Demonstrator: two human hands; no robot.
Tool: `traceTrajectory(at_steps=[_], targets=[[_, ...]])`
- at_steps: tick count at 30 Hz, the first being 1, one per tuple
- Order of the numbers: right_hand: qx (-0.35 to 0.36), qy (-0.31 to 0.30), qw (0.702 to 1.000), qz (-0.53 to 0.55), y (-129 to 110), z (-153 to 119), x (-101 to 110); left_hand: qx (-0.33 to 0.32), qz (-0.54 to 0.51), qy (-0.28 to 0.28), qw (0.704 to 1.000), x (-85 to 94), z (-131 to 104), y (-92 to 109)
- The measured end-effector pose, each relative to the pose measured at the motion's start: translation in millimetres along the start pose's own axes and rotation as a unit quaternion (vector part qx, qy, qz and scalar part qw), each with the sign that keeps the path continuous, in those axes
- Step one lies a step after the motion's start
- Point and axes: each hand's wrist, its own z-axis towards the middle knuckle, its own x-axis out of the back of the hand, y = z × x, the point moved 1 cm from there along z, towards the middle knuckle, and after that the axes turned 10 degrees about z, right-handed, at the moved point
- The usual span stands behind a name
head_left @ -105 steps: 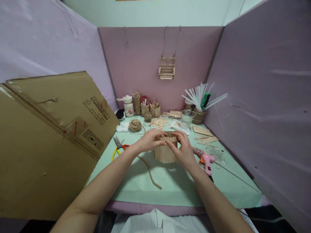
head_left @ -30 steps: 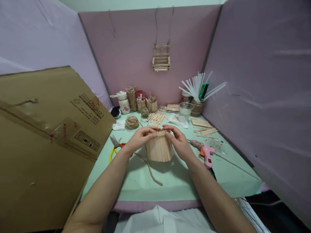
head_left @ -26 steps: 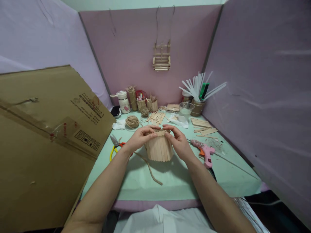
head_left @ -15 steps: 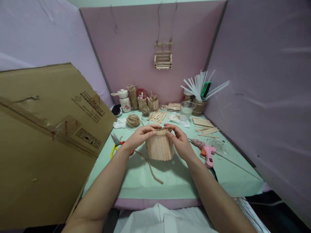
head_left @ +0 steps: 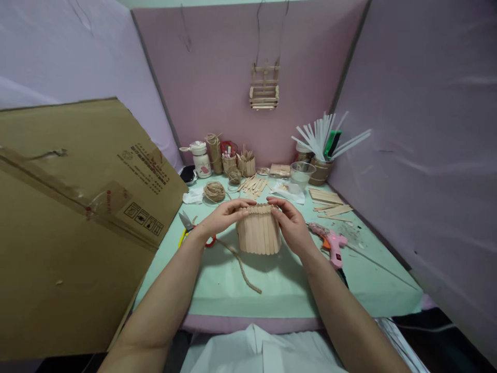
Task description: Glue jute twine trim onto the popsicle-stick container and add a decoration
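A round holder made of upright craft sticks (head_left: pixel 259 234) is between my hands over the middle of the table. My left hand (head_left: pixel 227 215) grips its upper left rim, thumb in front and fingers behind. On the other side my right hand (head_left: pixel 291 223) pinches the upper right rim in the same way. The holder's inside and back are mostly hidden. A loose piece of jute cord (head_left: pixel 244 272) lies in front of it. Scissors with red and yellow handles (head_left: pixel 187 223) lie partly under my left wrist. A pink glue gun (head_left: pixel 332 242) rests to the right of my right hand.
Behind the holder lie a ball of twine (head_left: pixel 214 191) and loose craft sticks (head_left: pixel 254 185). A plastic cup (head_left: pixel 303 176) and a pot of glue sticks (head_left: pixel 321 168) stand at the back right. A large cardboard sheet (head_left: pixel 77 228) leans in on the left.
The holder is tilted slightly differently, its rim now showing flatter. Both hands keep hold of the rim. The whole view has shifted a little.
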Motion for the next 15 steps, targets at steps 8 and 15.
traceTrajectory(at_steps=[8, 15], targets=[[-0.006, 0.011, 0.999, 0.038, 8.2, 1.8, 3.8, -0.013, 0.006, 0.048, 0.999, -8.0, 3.6, -9.4], [-0.009, 0.008, 0.999, 0.034, 8.3, 0.2, 3.9, 0.004, -0.033, 0.045, 0.998, -8.9, 3.0, -7.6]])
